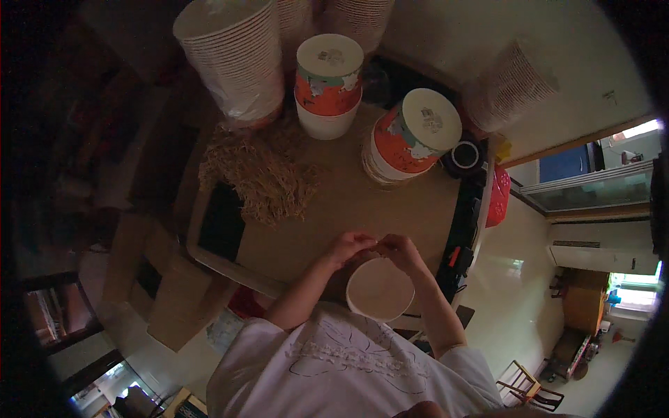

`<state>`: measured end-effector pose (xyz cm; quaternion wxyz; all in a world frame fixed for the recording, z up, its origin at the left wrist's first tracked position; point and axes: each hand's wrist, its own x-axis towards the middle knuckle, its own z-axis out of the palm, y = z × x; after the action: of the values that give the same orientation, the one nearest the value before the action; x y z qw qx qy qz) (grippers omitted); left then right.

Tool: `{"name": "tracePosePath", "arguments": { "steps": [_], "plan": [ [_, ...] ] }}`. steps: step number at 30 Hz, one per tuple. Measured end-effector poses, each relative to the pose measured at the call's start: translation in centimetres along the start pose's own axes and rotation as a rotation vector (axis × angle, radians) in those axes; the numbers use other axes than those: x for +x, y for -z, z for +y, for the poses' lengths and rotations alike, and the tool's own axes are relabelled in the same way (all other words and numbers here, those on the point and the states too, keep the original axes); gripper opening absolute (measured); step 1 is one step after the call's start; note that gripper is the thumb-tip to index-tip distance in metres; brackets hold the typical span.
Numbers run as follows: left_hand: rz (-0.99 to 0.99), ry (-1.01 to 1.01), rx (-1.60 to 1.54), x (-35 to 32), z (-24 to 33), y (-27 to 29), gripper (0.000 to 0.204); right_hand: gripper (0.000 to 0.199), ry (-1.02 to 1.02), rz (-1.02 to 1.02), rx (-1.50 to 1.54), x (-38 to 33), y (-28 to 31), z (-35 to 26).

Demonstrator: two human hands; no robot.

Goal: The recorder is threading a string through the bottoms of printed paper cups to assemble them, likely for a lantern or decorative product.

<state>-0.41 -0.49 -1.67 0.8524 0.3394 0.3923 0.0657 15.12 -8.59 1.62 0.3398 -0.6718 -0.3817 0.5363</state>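
White paper tub (380, 291), mouth toward camera, at brown-topped table's (341, 198) near edge, nearward of both hands. Right hand (397, 249) closer, by its far rim; left hand (350, 245) alongside. Fingers curled; can't tell if gripping anything.

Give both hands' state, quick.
Left hand: bent inward; whether open, closed or holding something can't be told.
Right hand: curled near the round white paper tub; grip also can't be told.

nothing legible (the print (432, 119) on the upturned cups (329, 87) is blurred)
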Motion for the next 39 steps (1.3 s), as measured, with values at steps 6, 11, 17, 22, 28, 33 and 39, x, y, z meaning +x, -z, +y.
{"name": "tracePosePath", "arguments": {
  "steps": [6,11,17,22,28,33,39],
  "plan": [
    [-0.018,-0.115,0.254,0.1,0.0,-0.2,0.017,0.011,0.066,0.119,-0.22,-0.4,-0.3,0.3],
    [0.0,-0.288,0.417,0.5,-0.1,-0.1,0.017,0.011,0.05,0.132,-0.355,-0.5,-0.2,-0.2],
    [0.063,-0.468,0.618,-0.1,0.6,-0.8,0.017,0.011,0.04,0.109,-0.42,-0.2,0.0,0.5],
    [0.209,-0.53,0.835,-1.1,1.3,-1.7,0.018,0.011,0.088,0.083,-0.361,-0.6,0.0,-0.7],
    [0.167,-0.526,0.652,-0.4,-0.1,-1.3,0.019,0.009,0.05,0.097,-0.346,-0.5,-0.1,-0.4],
    [0.213,-0.542,0.677,-0.2,-0.4,-1.4,0.019,0.008,-0.037,0.085,-0.307,-0.5,-0.1,-0.4],
    [0.208,-0.499,0.593,1.0,-1.3,-0.4,0.016,0.006,0.037,0.074,-0.275,-0.2,0.3,0.6]
  ]
}}
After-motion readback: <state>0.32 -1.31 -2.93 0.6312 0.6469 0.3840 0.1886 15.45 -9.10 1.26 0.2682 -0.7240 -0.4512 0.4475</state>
